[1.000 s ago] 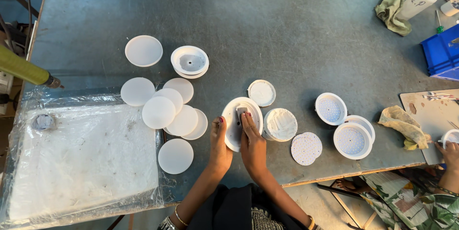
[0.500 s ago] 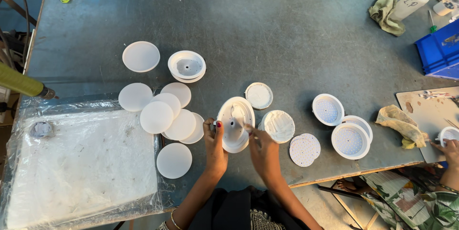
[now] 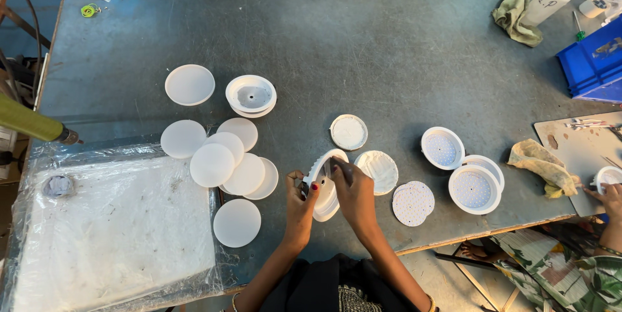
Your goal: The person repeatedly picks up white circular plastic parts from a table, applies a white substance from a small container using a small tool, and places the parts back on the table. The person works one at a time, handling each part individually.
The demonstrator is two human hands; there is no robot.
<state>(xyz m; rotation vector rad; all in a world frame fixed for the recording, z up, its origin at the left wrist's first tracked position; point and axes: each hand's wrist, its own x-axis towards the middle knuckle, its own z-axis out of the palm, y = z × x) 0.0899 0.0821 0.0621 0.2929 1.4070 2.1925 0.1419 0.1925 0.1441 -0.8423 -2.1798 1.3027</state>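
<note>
Grey workbench: left hand and right hand are gripping a tilted white round housing above the near edge, beside frosted discs; steady support is keeping it aligned.

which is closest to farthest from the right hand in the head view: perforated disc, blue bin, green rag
From the right hand:
1. perforated disc, just to its right on the table.
2. green rag, far upper right.
3. blue bin, at the right edge.
</note>
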